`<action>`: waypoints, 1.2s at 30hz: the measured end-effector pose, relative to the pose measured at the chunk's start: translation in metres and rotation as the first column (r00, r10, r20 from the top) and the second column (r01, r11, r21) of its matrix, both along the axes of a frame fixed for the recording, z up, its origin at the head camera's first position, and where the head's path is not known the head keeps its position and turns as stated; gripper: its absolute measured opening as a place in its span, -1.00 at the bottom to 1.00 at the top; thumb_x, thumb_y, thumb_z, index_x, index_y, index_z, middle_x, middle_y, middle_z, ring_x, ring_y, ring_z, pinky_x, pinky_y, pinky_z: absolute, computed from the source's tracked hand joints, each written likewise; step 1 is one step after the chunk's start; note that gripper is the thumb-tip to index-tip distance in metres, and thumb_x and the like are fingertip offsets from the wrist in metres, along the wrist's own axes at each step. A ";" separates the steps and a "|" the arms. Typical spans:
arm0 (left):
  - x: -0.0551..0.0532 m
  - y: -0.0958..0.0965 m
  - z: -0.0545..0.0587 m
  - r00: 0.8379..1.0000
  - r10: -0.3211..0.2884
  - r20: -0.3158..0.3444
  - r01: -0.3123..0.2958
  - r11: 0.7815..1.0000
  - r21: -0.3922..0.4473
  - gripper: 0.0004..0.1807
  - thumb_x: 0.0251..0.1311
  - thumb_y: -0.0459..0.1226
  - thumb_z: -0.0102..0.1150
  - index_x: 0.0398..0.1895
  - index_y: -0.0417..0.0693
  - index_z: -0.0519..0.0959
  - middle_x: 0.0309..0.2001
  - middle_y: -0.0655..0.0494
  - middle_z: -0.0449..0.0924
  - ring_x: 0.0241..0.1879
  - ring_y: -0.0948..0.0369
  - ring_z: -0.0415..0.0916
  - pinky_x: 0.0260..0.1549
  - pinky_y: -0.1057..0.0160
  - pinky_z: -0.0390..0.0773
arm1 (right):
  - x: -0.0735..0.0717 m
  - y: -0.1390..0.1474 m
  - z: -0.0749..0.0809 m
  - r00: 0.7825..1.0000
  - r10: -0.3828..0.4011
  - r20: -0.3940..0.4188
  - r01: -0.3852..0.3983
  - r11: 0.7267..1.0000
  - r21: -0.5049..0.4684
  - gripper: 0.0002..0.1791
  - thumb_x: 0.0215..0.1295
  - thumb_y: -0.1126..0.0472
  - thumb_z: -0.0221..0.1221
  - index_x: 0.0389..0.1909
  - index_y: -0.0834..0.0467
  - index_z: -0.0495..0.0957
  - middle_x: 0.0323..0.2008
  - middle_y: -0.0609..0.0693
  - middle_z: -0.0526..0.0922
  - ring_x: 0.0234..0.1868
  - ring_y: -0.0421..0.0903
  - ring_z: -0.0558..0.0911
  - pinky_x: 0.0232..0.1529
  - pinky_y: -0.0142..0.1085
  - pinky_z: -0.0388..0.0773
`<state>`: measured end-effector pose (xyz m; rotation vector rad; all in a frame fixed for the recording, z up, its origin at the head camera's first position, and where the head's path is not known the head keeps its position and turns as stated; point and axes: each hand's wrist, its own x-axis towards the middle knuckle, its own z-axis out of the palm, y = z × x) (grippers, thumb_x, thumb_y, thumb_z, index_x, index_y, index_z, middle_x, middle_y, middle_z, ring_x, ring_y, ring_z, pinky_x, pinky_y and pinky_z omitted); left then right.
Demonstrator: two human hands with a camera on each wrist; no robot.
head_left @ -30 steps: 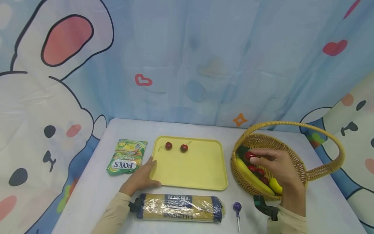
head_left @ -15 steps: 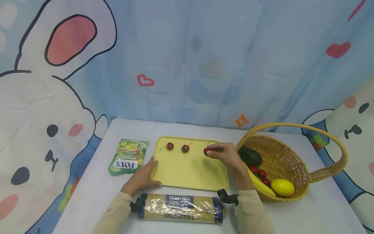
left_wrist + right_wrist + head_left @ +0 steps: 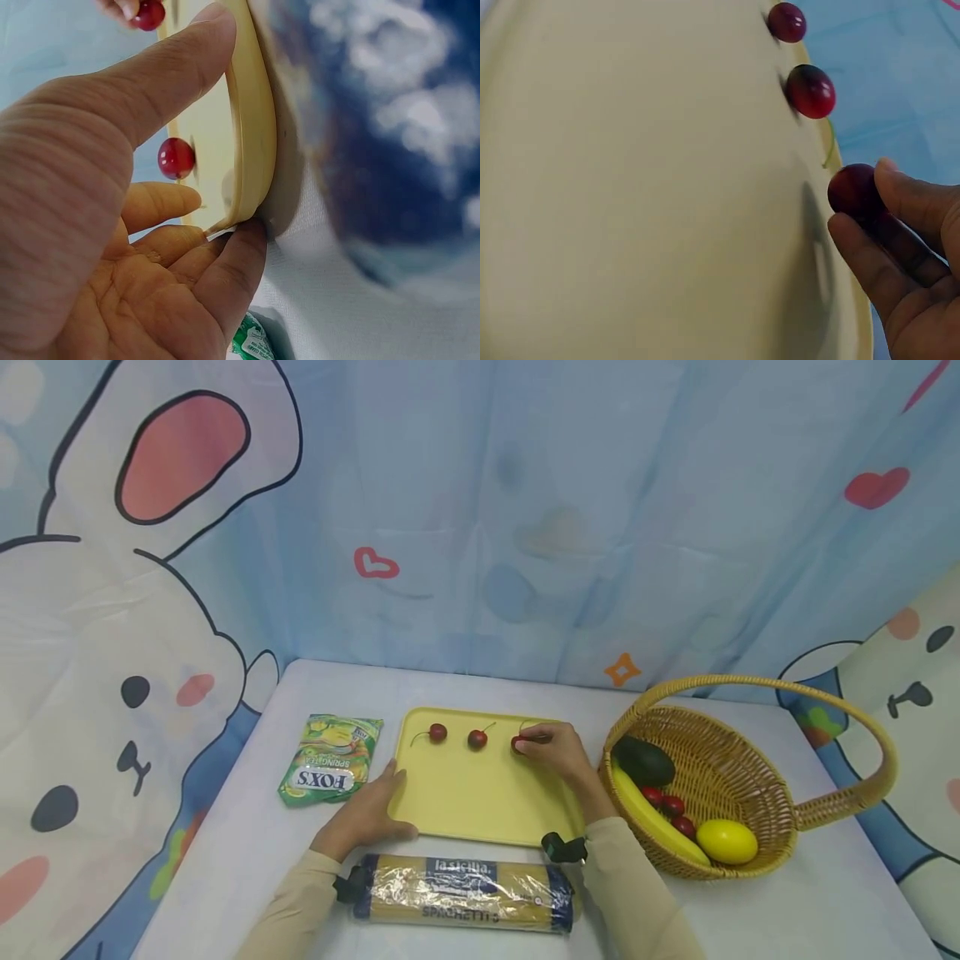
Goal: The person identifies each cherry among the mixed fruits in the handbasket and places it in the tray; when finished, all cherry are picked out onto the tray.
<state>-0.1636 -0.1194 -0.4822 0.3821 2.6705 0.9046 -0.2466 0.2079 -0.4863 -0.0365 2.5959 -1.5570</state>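
Note:
A yellow tray (image 3: 472, 802) lies on the table, with two stemmed cherries, one at the left (image 3: 437, 732) and one near the middle (image 3: 477, 740), along its far side. My left hand (image 3: 367, 814) holds the tray's near left corner, thumb on the front rim and fingers at the left edge. Over the tray's far right part, my right hand (image 3: 558, 753) pinches a third cherry (image 3: 853, 189) between thumb and fingertips. In the right wrist view this cherry is close over the tray, its shadow falling on the surface.
A wicker basket (image 3: 776, 852) at the right holds a banana (image 3: 652, 818), an avocado (image 3: 645, 762), a lemon (image 3: 727, 842) and more cherries (image 3: 672, 806); its handle arches high. A spaghetti pack (image 3: 465, 893) lies in front of the tray, a green Fox's bag (image 3: 330, 758) to its left.
My right hand has carried a cherry from the basket leftward to over the tray's far side, then slightly further left. My left hand has stayed at the tray corner.

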 end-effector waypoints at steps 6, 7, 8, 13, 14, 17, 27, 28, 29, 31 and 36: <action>-0.001 0.002 0.001 1.000 -0.013 -0.004 0.013 1.000 0.001 0.09 -0.08 -0.08 0.55 0.45 -0.39 0.20 0.53 -0.37 -0.04 0.44 -0.27 0.15 0.40 -0.14 0.26 | -0.004 -0.006 -0.003 0.999 -0.043 -0.022 0.044 0.995 0.088 -0.68 0.23 0.21 0.37 -0.06 0.32 0.70 -0.05 0.23 0.73 0.00 0.12 0.67 -0.08 -0.18 0.68; -0.001 0.002 0.001 1.000 -0.012 -0.004 0.012 1.000 0.002 0.09 -0.08 -0.08 0.55 0.45 -0.39 0.20 0.53 -0.36 -0.04 0.44 -0.27 0.15 0.40 -0.14 0.27 | -0.005 -0.006 -0.004 0.999 -0.045 -0.022 0.047 0.993 0.104 -0.68 0.24 0.20 0.36 -0.05 0.30 0.70 -0.05 0.22 0.73 0.00 0.12 0.67 -0.07 -0.17 0.67; -0.002 0.003 0.002 1.000 -0.009 -0.002 0.009 1.000 0.004 0.09 -0.08 -0.08 0.56 0.46 -0.38 0.19 0.53 -0.36 -0.05 0.44 -0.26 0.14 0.41 -0.14 0.26 | -0.005 -0.007 -0.003 0.999 -0.042 -0.025 0.044 0.992 0.120 -0.68 0.25 0.20 0.35 -0.04 0.29 0.70 -0.04 0.22 0.72 0.01 0.13 0.67 -0.06 -0.14 0.67; -0.002 0.003 0.002 1.000 -0.004 -0.010 0.005 1.000 0.005 0.09 -0.08 -0.08 0.56 0.46 -0.38 0.20 0.53 -0.34 -0.04 0.44 -0.26 0.15 0.40 -0.14 0.27 | -0.001 -0.005 0.000 0.999 0.001 -0.051 0.009 0.983 0.184 -0.60 0.33 0.15 0.28 0.10 0.28 0.63 0.09 0.23 0.67 0.04 0.14 0.66 -0.04 -0.07 0.68; -0.002 0.003 0.002 1.000 -0.010 -0.015 0.010 1.000 0.003 0.09 -0.08 -0.08 0.56 0.45 -0.39 0.20 0.53 -0.36 -0.04 0.43 -0.26 0.16 0.39 -0.15 0.28 | 0.002 -0.003 0.002 0.998 0.015 -0.063 -0.002 0.979 0.205 -0.59 0.35 0.14 0.26 0.13 0.29 0.62 0.10 0.24 0.66 0.03 0.14 0.67 -0.05 -0.06 0.68; -0.002 0.004 0.002 1.000 -0.016 -0.013 0.016 1.000 0.004 0.09 -0.08 -0.08 0.56 0.46 -0.39 0.19 0.53 -0.36 -0.04 0.43 -0.26 0.16 0.40 -0.14 0.28 | 0.016 0.004 0.016 0.993 0.082 -0.080 -0.058 0.963 0.264 -0.57 0.38 0.08 0.23 0.12 0.28 0.62 0.06 0.23 0.68 -0.05 0.12 0.70 -0.13 -0.09 0.70; -0.001 0.002 0.004 1.000 -0.003 0.000 0.003 1.000 0.001 0.09 -0.08 -0.06 0.55 0.47 -0.34 0.20 0.55 -0.31 -0.06 0.46 -0.24 0.12 0.42 -0.14 0.23 | 0.093 0.091 0.100 0.982 0.165 0.091 -0.173 0.981 0.088 -0.46 0.49 -0.01 0.09 0.09 0.44 0.57 -0.02 0.35 0.67 -0.01 0.15 0.70 -0.03 -0.08 0.72; -0.001 0.001 0.004 1.000 -0.003 -0.001 0.003 1.000 -0.002 0.09 -0.08 -0.06 0.55 0.47 -0.34 0.20 0.54 -0.31 -0.06 0.46 -0.24 0.12 0.42 -0.14 0.23 | 0.097 0.102 0.102 0.989 0.101 0.109 -0.112 0.989 0.096 -0.42 0.50 -0.04 0.06 0.10 0.46 0.55 -0.01 0.35 0.67 -0.02 0.16 0.71 -0.03 -0.06 0.72; -0.002 0.000 0.004 1.000 -0.002 0.000 0.002 1.000 -0.003 0.09 -0.08 -0.07 0.55 0.47 -0.34 0.19 0.54 -0.31 -0.07 0.46 -0.24 0.12 0.42 -0.14 0.23 | 0.099 0.113 0.102 0.991 0.037 0.131 -0.051 0.992 0.111 -0.37 0.51 -0.09 0.03 0.11 0.47 0.54 -0.01 0.36 0.67 -0.02 0.17 0.71 -0.03 -0.06 0.72; -0.002 0.000 0.003 1.000 -0.001 0.002 0.001 1.000 -0.001 0.09 -0.08 -0.08 0.55 0.47 -0.35 0.20 0.54 -0.33 -0.06 0.45 -0.25 0.13 0.42 -0.15 0.23 | 0.099 0.129 0.096 0.980 -0.072 0.187 0.045 0.989 0.142 -0.27 0.51 -0.16 -0.03 0.17 0.50 0.48 0.01 0.37 0.67 -0.02 0.17 0.71 -0.03 -0.03 0.72; 0.000 -0.001 -0.003 1.000 -0.002 0.020 0.002 1.000 0.003 0.09 -0.08 -0.06 0.55 0.47 -0.35 0.20 0.54 -0.33 -0.07 0.45 -0.25 0.12 0.42 -0.15 0.23 | 0.094 0.151 0.071 0.932 -0.154 0.327 0.107 0.982 0.156 -0.23 0.55 -0.18 -0.15 0.24 0.51 0.39 0.08 0.39 0.62 -0.01 0.16 0.70 -0.03 0.00 0.71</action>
